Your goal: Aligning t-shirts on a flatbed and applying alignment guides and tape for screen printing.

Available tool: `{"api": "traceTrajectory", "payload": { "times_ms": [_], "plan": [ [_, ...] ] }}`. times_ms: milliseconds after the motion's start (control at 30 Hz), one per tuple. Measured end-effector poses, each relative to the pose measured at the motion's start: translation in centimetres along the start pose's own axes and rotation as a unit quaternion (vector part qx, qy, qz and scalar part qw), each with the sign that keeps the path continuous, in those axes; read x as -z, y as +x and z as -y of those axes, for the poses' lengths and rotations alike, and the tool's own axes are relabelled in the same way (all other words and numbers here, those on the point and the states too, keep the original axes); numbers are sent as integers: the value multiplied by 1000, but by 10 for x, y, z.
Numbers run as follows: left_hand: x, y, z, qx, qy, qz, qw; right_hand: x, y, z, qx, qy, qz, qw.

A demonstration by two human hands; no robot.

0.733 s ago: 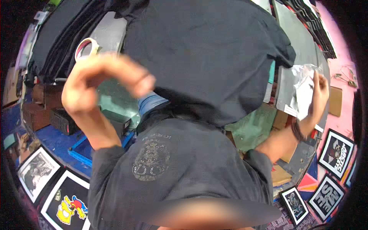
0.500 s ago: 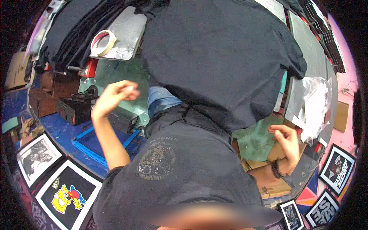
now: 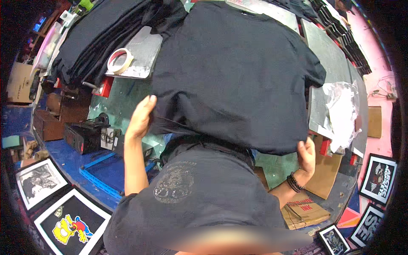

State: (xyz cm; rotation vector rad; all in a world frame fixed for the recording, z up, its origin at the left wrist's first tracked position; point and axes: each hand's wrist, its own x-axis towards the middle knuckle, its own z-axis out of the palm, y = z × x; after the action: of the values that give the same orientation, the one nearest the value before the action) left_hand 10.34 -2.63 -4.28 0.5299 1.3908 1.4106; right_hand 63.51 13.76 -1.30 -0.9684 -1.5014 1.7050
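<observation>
A black T-shirt is spread in front of me, neckline at the far end, with creases near its left hem. My left hand grips its lower left edge, thumb on top. My right hand has the lower right corner between thumb and fingers. Beside the shirt on the left, a roll of masking tape lies on a grey board. On the right, crumpled clear plastic with white inside lies on another grey board.
Dark garments are heaped at the far left. A black machine, blue metal frame and brown cardboard sit lower down. Framed prints line the near left, more the near right.
My right hand has left the plastic packet for the shirt's lower right corner. My left hand has moved to the lower left edge and closed on it. The shirt looks flatter, its neckline showing.
</observation>
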Motion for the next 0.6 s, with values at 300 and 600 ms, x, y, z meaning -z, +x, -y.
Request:
{"api": "traceTrajectory", "payload": {
  "times_ms": [300, 600],
  "plan": [
    [4, -49, -56, 29, 78, 160, 984, -26, 11, 48, 165, 19, -238, 957],
    [48, -26, -146, -267, 221, 131, 929, 13, 70, 110, 245, -6, -345, 906]
  ]
}}
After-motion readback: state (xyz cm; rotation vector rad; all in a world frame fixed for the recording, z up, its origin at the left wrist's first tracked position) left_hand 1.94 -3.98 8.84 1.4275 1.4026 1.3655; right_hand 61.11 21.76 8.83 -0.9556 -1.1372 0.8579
